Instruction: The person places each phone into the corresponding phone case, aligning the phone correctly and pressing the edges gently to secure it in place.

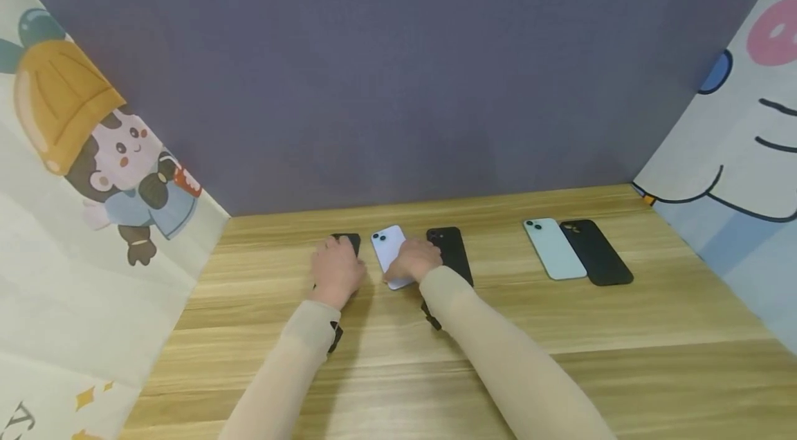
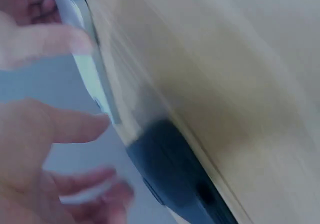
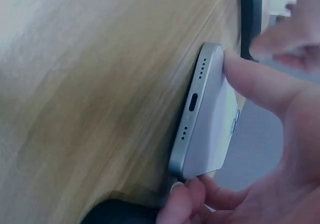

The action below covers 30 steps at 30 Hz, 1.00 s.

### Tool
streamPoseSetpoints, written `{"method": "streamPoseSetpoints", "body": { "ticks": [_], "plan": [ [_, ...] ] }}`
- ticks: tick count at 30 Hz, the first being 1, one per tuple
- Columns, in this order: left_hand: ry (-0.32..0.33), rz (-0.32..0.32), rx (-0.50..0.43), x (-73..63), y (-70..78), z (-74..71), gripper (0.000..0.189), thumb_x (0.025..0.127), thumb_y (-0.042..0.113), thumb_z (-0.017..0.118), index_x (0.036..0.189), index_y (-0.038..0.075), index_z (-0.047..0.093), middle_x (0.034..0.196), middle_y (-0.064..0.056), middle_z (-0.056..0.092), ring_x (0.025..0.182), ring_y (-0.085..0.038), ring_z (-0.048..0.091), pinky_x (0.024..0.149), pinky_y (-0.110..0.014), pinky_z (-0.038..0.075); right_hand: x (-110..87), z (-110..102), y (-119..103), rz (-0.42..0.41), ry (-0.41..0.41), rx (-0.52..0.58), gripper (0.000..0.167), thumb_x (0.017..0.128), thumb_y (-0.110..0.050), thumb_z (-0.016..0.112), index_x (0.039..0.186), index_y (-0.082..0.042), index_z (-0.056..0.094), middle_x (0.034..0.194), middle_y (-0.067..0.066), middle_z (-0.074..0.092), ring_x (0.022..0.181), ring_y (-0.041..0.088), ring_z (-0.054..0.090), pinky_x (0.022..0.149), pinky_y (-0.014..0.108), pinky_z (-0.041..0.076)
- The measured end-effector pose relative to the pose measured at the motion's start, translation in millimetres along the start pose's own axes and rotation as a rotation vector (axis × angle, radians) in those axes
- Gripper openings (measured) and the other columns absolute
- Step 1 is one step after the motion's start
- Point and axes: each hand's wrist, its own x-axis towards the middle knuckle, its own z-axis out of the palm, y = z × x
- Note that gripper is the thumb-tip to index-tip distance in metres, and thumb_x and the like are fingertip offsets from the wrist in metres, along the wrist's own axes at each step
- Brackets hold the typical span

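A lavender smartphone (image 1: 387, 244) lies back up on the wooden table, its camera end away from me. My right hand (image 1: 416, 260) holds it by its long edges, with the thumb on one side and the fingers on the other; the charging port end of the smartphone (image 3: 200, 114) faces the right wrist camera. My left hand (image 1: 336, 270) is over a black phone case (image 1: 350, 241), partly hiding it. In the left wrist view, the left thumb and fingers are spread apart beside this black case (image 2: 180, 169) and do not grip it.
Just right of the lavender smartphone lies another black phone case (image 1: 453, 252), partly behind my right wrist. Farther right, a pale green smartphone (image 1: 555, 250) lies against a black phone case (image 1: 596, 253). A grey panel (image 1: 398, 80) stands along the table's far edge.
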Motion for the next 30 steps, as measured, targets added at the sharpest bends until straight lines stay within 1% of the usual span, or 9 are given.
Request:
{"method": "streamPoseSetpoints", "body": {
  "ticks": [2, 4, 7, 12, 15, 18, 21, 24, 30],
  "plan": [
    [-0.034, 0.042, -0.077, 0.2, 8.1, 0.1, 0.041, 0.09, 0.012, 0.06, 0.123, -0.012, 0.059, 0.113, -0.03, 0.062, 0.101, -0.044, 0.062, 0.088, -0.053, 0.053, 1.1, 0, 1, 0.005, -0.004, 0.01, 0.074, 0.073, -0.045, 0.087, 0.122, 0.003, 0.06, 0.099, 0.019, 0.057, 0.096, 0.033, 0.055, 0.083, 0.043, 0.05],
    [-0.1, 0.031, -0.18, 1.7, 14.4, 0.6, 0.037, 0.086, 0.005, 0.058, 0.119, -0.012, 0.061, 0.102, -0.027, 0.065, 0.086, -0.04, 0.065, 0.075, -0.048, 0.056, 1.4, 0, 1, 0.018, -0.008, 0.03, 0.07, 0.073, -0.044, 0.087, 0.118, 0.003, 0.061, 0.096, 0.017, 0.056, 0.092, 0.032, 0.055, 0.081, 0.043, 0.051],
    [-0.165, -0.062, -0.297, 4.4, 19.1, 0.7, 0.031, 0.08, 0.001, 0.059, 0.108, -0.01, 0.064, 0.086, -0.019, 0.064, 0.068, -0.031, 0.06, 0.057, -0.039, 0.05, 2.0, 0, 1, 0.024, -0.013, 0.045, 0.071, 0.074, -0.046, 0.087, 0.118, 0.003, 0.06, 0.094, 0.016, 0.057, 0.09, 0.031, 0.057, 0.081, 0.042, 0.052],
    [-0.187, -0.181, -0.466, 6.3, 20.1, -3.3, 0.025, 0.08, 0.0, 0.056, 0.103, -0.007, 0.062, 0.077, -0.017, 0.063, 0.059, -0.024, 0.057, 0.048, -0.031, 0.046, 3.2, 1, 1, -0.009, -0.013, 0.065, 0.066, 0.075, -0.042, 0.087, 0.118, 0.003, 0.062, 0.096, 0.014, 0.06, 0.088, 0.028, 0.059, 0.083, 0.042, 0.054],
    [-0.239, -0.264, -0.659, 4.4, 19.8, -9.1, 0.038, 0.085, -0.002, 0.05, 0.121, -0.013, 0.055, 0.08, -0.018, 0.063, 0.059, -0.023, 0.063, 0.052, -0.031, 0.055, 3.1, 0, 1, -0.049, -0.022, 0.103, 0.054, 0.077, -0.033, 0.086, 0.114, 0.001, 0.066, 0.097, 0.011, 0.063, 0.087, 0.026, 0.059, 0.081, 0.04, 0.054],
    [-0.273, -0.326, -0.881, 2.7, 19.3, -12.2, 0.052, 0.087, -0.007, 0.044, 0.137, -0.018, 0.04, 0.087, -0.018, 0.059, 0.068, -0.027, 0.067, 0.068, -0.037, 0.061, 3.9, -1, 2, -0.076, -0.023, 0.127, 0.041, 0.079, -0.025, 0.082, 0.107, -0.001, 0.067, 0.095, 0.01, 0.065, 0.086, 0.025, 0.06, 0.079, 0.039, 0.054],
    [-0.306, -0.363, -1.036, 2.2, 19.3, -9.9, 0.052, 0.085, -0.011, 0.042, 0.137, -0.018, 0.038, 0.093, -0.02, 0.058, 0.074, -0.027, 0.065, 0.078, -0.041, 0.061, 5.3, -1, 3, -0.071, -0.008, 0.135, 0.035, 0.078, -0.021, 0.079, 0.104, 0.0, 0.068, 0.095, 0.011, 0.065, 0.085, 0.026, 0.06, 0.079, 0.039, 0.054],
    [-0.336, -0.403, -1.129, 2.1, 20.0, -6.0, 0.046, 0.083, -0.014, 0.043, 0.129, -0.015, 0.042, 0.095, -0.021, 0.058, 0.076, -0.027, 0.065, 0.083, -0.042, 0.06, 6.4, -1, 3, -0.057, -0.008, 0.132, 0.037, 0.079, -0.02, 0.077, 0.107, 0.0, 0.068, 0.099, 0.014, 0.066, 0.09, 0.028, 0.06, 0.085, 0.042, 0.052],
    [-0.35, -0.435, -1.202, 1.9, 20.5, -2.6, 0.039, 0.086, -0.011, 0.046, 0.124, -0.014, 0.048, 0.093, -0.02, 0.061, 0.078, -0.027, 0.065, 0.085, -0.042, 0.059, 6.5, -2, 2, -0.055, -0.019, 0.096, 0.04, 0.08, -0.023, 0.075, 0.111, 0.001, 0.068, 0.106, 0.017, 0.066, 0.099, 0.031, 0.058, 0.093, 0.047, 0.046]
  ]
}}
